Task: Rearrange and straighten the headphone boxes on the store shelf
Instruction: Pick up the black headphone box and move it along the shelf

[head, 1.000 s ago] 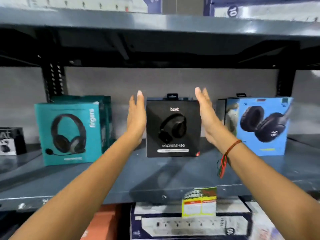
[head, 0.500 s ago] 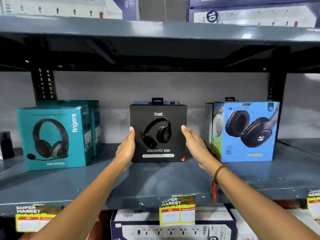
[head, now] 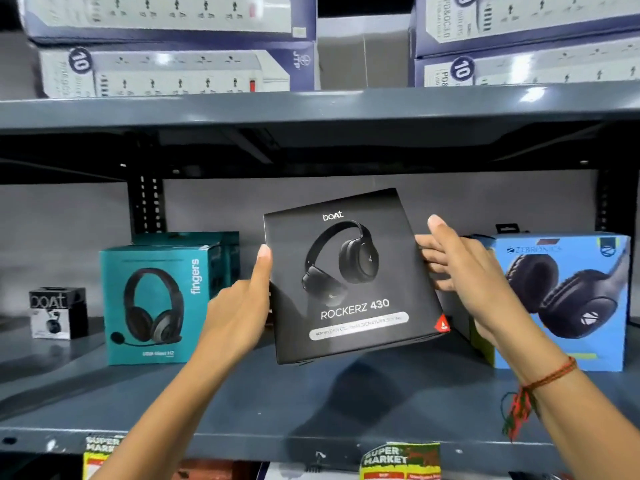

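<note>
Both hands are clamped on the black boAt box (head: 349, 275); your left hand (head: 239, 306) has its thumb up the left edge, your right hand (head: 460, 268) has fingers wrapped on the right edge, so the grip looks solid from both sides; the box is lifted clear of the shelf (head: 311, 403), tilted, sitting between the teal box (head: 156, 303) and the blue box (head: 561, 303); progress-wise I'd say you're mid-way at best; teal and blue both stand upright facing out, but this one's still in the air and crooked; the little black cube box (head: 57, 313) off to the far left looks untouched; you've still gotta set this down square.
</note>
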Available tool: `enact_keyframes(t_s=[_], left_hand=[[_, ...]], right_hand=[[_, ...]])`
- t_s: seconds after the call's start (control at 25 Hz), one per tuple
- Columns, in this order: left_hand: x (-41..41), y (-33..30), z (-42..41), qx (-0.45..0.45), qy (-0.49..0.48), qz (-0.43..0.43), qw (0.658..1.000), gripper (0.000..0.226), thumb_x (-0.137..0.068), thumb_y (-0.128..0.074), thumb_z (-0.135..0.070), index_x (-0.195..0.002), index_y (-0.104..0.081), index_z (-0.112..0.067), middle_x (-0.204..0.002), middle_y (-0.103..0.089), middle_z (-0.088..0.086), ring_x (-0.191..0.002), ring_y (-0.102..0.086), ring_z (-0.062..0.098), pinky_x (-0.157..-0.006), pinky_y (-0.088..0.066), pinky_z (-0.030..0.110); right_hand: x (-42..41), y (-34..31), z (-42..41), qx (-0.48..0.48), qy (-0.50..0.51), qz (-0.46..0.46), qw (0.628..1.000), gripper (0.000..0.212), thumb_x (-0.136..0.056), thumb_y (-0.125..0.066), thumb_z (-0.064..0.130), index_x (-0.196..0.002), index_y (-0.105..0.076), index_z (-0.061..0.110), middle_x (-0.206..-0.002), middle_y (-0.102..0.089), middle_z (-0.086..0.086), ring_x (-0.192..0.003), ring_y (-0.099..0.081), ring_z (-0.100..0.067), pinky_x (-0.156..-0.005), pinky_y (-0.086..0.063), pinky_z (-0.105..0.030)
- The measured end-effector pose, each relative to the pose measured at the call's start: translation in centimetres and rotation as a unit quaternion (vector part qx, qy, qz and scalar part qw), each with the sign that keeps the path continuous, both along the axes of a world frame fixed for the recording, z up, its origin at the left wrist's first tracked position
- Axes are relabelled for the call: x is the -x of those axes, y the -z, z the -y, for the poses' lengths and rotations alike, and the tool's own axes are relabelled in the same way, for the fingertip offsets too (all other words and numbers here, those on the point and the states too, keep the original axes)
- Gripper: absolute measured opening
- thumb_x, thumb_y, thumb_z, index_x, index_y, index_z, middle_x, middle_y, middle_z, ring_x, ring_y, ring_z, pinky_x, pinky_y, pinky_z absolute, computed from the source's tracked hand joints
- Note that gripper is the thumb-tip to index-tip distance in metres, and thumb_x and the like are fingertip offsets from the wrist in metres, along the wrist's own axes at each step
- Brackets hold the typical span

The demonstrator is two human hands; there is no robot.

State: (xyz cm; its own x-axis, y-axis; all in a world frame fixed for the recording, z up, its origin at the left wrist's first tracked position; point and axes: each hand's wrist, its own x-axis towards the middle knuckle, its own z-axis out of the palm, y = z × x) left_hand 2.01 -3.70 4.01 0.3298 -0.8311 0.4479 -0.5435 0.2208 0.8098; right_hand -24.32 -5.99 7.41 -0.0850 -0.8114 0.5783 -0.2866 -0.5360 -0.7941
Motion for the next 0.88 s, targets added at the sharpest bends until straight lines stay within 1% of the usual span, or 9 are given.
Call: enact_keyframes(t_s=[0.12, 0.2, 0.28, 0.4, 0.56, 0.68, 0.76, 0.8, 0.88], left_hand=[[-2.3, 0.3, -0.6, 0.015, 0.005, 0.007, 1.0, 0.106, -0.059, 0.011, -0.101, -0.101, -0.04, -0.019, -0.112, -0.066, 0.044, -0.105, -0.065, 0.059, -0.097, -0.047, 0.072], [-5.0, 0.7, -0.9, 0.029, -0.023, 0.004, 0.999, 0.106, -0.06, 0.009, -0.102, -0.103, -0.042, -0.02, -0.118, -0.064, 0.044, -0.111, -0.063, 0.059, -0.1, -0.046, 0.071], [-7.3, 1.3, -1.9, 0.023, -0.053, 0.038, 0.998, 0.105, -0.06, 0.011, -0.102, -0.105, -0.042, -0.022, -0.12, -0.064, 0.042, -0.113, -0.062, 0.058, -0.102, -0.046, 0.067], [-10.3, 2.7, -3.8, 0.021, -0.114, 0.062, 0.991, 0.117, -0.05, 0.008, -0.106, -0.088, -0.061, -0.02, -0.111, -0.074, 0.03, -0.107, -0.068, 0.048, -0.102, -0.05, 0.058], [-13.9, 5.1, -4.8, -0.025, -0.142, 0.04, 0.989, 0.126, -0.052, 0.006, -0.106, -0.088, -0.072, -0.014, -0.11, -0.079, 0.017, -0.11, -0.07, 0.038, -0.102, -0.051, 0.051], [-15.7, 6.9, -4.6, -0.02, -0.121, -0.014, 0.992, 0.097, -0.053, -0.004, -0.109, -0.086, -0.051, -0.031, -0.095, -0.068, 0.0, -0.092, -0.067, 0.027, -0.104, -0.053, 0.054], [-16.5, 8.5, -4.1, -0.013, -0.089, -0.064, 0.994, 0.087, -0.059, -0.015, -0.108, -0.089, -0.065, -0.044, -0.106, -0.068, -0.005, -0.102, -0.063, 0.018, -0.111, -0.049, 0.056], [-16.3, 8.7, -4.3, -0.012, -0.071, -0.073, 0.995, 0.086, -0.06, -0.016, -0.107, -0.106, -0.071, -0.059, -0.117, -0.07, -0.008, -0.112, -0.064, 0.016, -0.113, -0.047, 0.054], [-15.9, 8.9, -4.7, -0.01, -0.054, -0.082, 0.995, 0.089, -0.058, -0.017, -0.108, -0.132, -0.049, -0.071, -0.131, -0.069, -0.008, -0.118, -0.064, 0.013, -0.115, -0.046, 0.048]], right_hand=[[-2.2, 1.2, 0.4, 0.001, -0.015, 0.008, 1.0, 0.06, -0.075, -0.039, 0.077, -0.095, -0.074, 0.033, -0.102, -0.075, 0.005, -0.106, -0.066, -0.015, -0.1, -0.047, -0.045], [-4.2, 2.2, 0.8, 0.001, -0.066, 0.051, 0.997, 0.043, -0.078, -0.047, 0.068, -0.09, -0.075, 0.039, -0.097, -0.074, 0.016, -0.108, -0.064, -0.01, -0.102, -0.046, -0.039], [-6.7, 3.4, 1.0, -0.015, -0.153, 0.084, 0.985, 0.024, -0.085, -0.053, 0.052, -0.098, -0.071, 0.043, -0.105, -0.071, 0.02, -0.113, -0.062, -0.004, -0.099, -0.046, -0.03], [-10.4, 5.3, 1.8, -0.054, -0.233, 0.081, 0.968, 0.036, -0.092, -0.051, 0.035, -0.125, -0.063, 0.03, -0.125, -0.068, 0.009, -0.119, -0.061, -0.007, -0.102, -0.046, -0.033], [-14.4, 8.0, 2.5, -0.113, -0.282, 0.056, 0.951, 0.029, -0.097, -0.048, 0.026, -0.122, -0.061, 0.035, -0.124, -0.068, 0.013, -0.114, -0.062, 0.0, -0.103, -0.045, -0.037], [-15.7, 8.3, 2.1, -0.135, -0.304, 0.039, 0.942, 0.029, -0.099, -0.044, 0.019, -0.111, -0.055, 0.043, -0.111, -0.063, 0.032, -0.092, -0.059, 0.023, -0.084, -0.047, -0.019], [-15.8, 8.4, 1.9, -0.149, -0.304, 0.023, 0.941, 0.027, -0.099, -0.044, 0.02, -0.11, -0.051, 0.044, -0.101, -0.056, 0.04, -0.082, -0.056, 0.03, -0.077, -0.046, -0.015], [-15.8, 8.4, 1.8, -0.155, -0.303, 0.014, 0.94, 0.025, -0.099, -0.044, 0.021, -0.111, -0.05, 0.043, -0.101, -0.054, 0.041, -0.081, -0.055, 0.03, -0.078, -0.045, -0.016], [-15.9, 8.7, 1.5, -0.167, -0.303, 0.002, 0.938, 0.023, -0.099, -0.044, 0.022, -0.116, -0.047, 0.039, -0.105, -0.052, 0.041, -0.085, -0.054, 0.031, -0.09, -0.043, -0.022]])
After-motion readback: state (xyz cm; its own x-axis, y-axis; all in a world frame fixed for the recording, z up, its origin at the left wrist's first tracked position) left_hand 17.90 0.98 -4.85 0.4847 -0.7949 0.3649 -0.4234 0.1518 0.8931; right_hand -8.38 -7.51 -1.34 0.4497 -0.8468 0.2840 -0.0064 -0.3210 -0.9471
